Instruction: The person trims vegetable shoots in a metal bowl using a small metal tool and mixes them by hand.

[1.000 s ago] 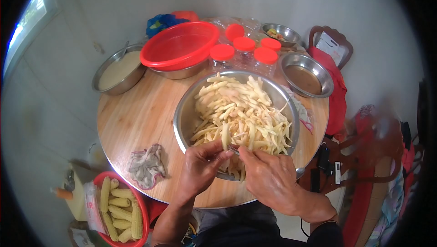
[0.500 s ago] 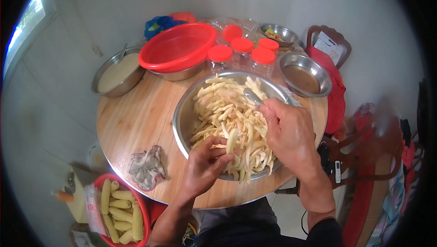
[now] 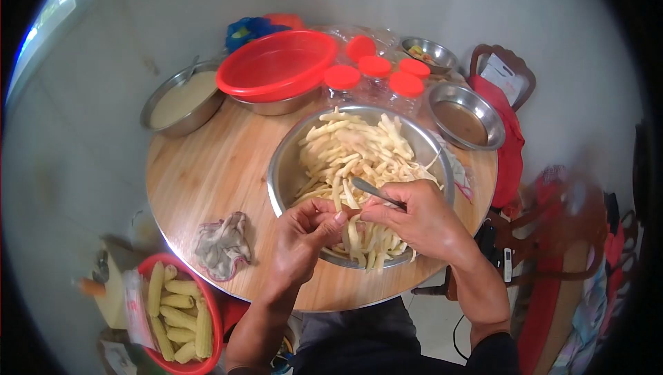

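A large steel bowl [image 3: 277,180] near the table's front holds a heap of pale yellow strips [image 3: 352,146]. Over its near left part, my left hand [image 3: 309,228] pinches one pale strip between thumb and fingers. My right hand [image 3: 423,217] is closed round a metal spoon [image 3: 376,190], whose end points up and left above the heap. The fingertips of both hands are close together at the strip; whether they touch is hard to tell.
Behind the bowl are a red basin [image 3: 276,64], lidded jars [image 3: 375,68] and a bowl of brown liquid [image 3: 464,123]. A bowl of pale liquid [image 3: 183,99] stands at left, a crumpled glove [image 3: 224,245] at front left. Corn cobs [image 3: 181,316] fill a red tub below.
My right hand has moved down and left with the spoon, close to my left hand. My left hand has risen slightly, and the view has shifted a little.
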A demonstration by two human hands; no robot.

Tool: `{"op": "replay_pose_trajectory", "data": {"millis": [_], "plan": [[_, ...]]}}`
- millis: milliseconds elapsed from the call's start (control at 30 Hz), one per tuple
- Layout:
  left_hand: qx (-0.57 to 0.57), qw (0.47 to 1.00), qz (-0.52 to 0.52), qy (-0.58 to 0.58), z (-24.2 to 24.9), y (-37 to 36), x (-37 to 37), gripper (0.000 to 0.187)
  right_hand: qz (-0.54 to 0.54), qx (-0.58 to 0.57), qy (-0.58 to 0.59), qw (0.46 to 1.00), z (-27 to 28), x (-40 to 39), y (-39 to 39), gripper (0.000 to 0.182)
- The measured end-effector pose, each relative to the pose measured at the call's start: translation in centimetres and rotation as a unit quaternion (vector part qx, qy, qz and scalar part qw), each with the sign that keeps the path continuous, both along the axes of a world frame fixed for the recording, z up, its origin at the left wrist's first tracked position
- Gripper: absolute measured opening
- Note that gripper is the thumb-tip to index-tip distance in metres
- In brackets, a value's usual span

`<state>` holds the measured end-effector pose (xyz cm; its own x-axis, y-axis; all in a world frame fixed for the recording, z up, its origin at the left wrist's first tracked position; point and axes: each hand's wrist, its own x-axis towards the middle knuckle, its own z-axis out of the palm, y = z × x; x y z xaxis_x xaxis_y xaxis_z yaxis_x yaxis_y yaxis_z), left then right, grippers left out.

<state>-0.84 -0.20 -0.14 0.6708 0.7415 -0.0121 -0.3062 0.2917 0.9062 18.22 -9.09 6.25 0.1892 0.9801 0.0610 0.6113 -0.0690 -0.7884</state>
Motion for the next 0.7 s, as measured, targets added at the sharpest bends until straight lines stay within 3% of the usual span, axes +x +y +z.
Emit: {"op": "replay_pose_trajectory", "data": {"millis": [167, 333, 467, 567, 633, 667, 700], "plan": [[0.027, 0.998, 0.055, -0.017, -0.3, 0.4, -0.5, 0.009, -0.032, -0.034, 0.032, 0.998, -0.1, 0.0, -0.8, 0.029], [-0.014, 0.989, 0.136, -0.049, 0.2, 1.2, -1.3, 0.01, -0.063, -0.01, 0.063, 0.996, 0.1, 0.3, -2.0, 0.03], [-0.024, 0.989, 0.148, -0.016, 0.4, 2.0, -1.8, 0.013, -0.089, 0.001, 0.094, 0.992, -0.7, 1.6, -2.3, 0.028], [0.037, 0.992, 0.121, 0.024, -0.2, 3.0, -1.9, 0.016, -0.086, -0.051, 0.049, 0.994, 0.1, 2.5, -2.3, 0.026], [0.191, 0.962, 0.112, 0.156, 0.4, 3.2, -1.8, 0.017, -0.072, -0.044, 0.051, 0.995, -0.1, 2.8, -2.0, 0.026], [0.191, 0.963, 0.112, 0.157, 1.1, 3.2, -1.8, 0.017, -0.058, -0.038, 0.053, 0.996, -0.2, 2.9, -1.8, 0.026], [0.236, 0.936, 0.062, 0.254, 2.2, 3.2, -1.7, 0.017, -0.058, -0.039, 0.053, 0.996, -0.3, 3.0, -1.5, 0.026]]}}
